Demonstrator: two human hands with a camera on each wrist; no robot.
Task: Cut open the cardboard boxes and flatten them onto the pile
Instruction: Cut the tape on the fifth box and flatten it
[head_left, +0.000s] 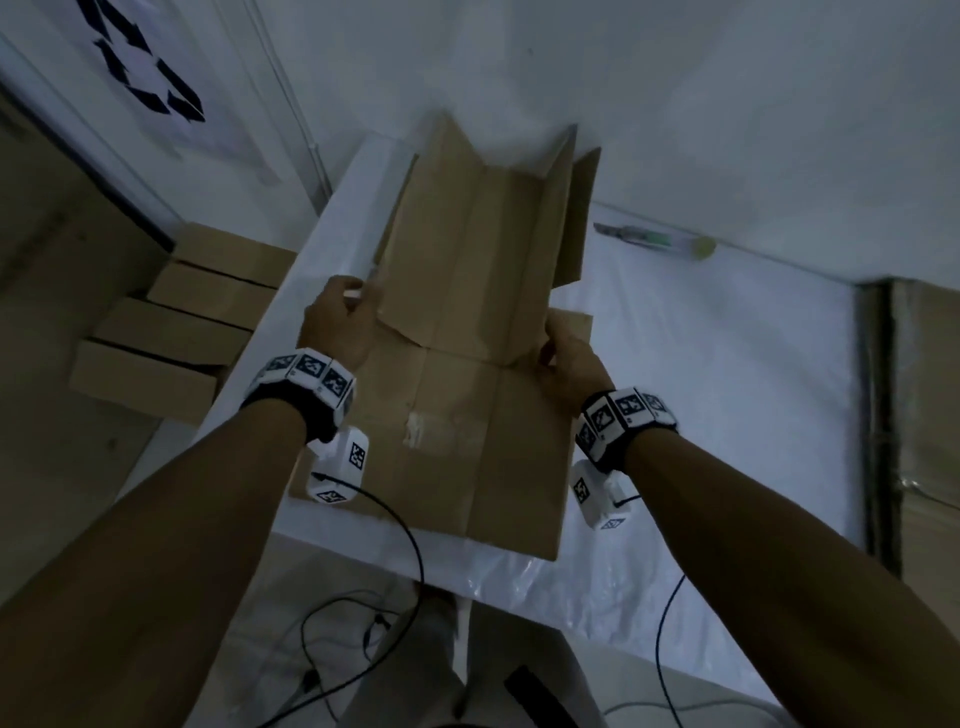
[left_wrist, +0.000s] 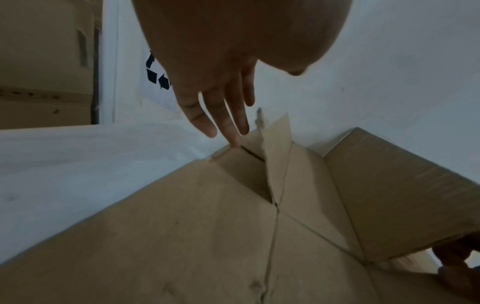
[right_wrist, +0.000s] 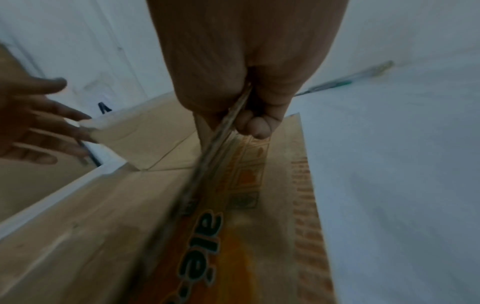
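A cut-open brown cardboard box (head_left: 483, 249) is held between both hands above a flattened brown cardboard sheet (head_left: 441, 457) on the white-covered table (head_left: 701, 364). The right hand (head_left: 571, 358) pinches the box's near right edge — thumb against fingers. The left hand (head_left: 337, 322), fingers straight, touches its near left corner. A green-handled knife (head_left: 649, 239) lies far right.

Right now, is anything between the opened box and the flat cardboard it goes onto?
Nothing visible. The opened box, pinched by the right hand and touched by the left hand, hangs directly over the flat cardboard.
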